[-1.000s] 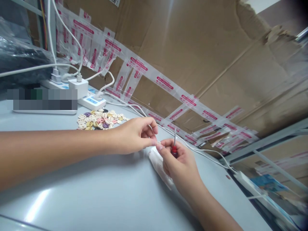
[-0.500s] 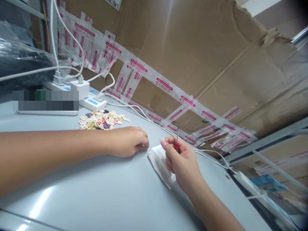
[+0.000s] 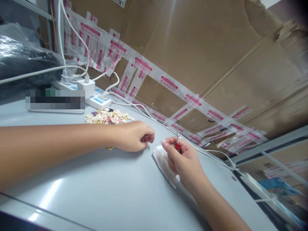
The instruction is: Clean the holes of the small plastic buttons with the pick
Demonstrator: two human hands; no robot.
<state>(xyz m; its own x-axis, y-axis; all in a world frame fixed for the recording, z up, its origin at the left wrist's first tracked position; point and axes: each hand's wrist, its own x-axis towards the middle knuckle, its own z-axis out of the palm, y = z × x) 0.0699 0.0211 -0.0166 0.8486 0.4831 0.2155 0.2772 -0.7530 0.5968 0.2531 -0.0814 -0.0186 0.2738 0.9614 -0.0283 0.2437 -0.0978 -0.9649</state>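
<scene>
Presently, the left hand lies curled, contents hidden, before assorted buttons near the surface's far edge; the right hand pinches a tiny pale piece, perhaps a button, which the red-handled screwdriver, crowding that grip, could make slip.

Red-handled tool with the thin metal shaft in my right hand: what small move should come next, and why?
Probably bring the left hand to the small pale piece pinched in the right hand, to steady it. The right hand also grips the red-handled tool, metal shaft up, while the left hand is near, nothing visible in its grasp.
</scene>
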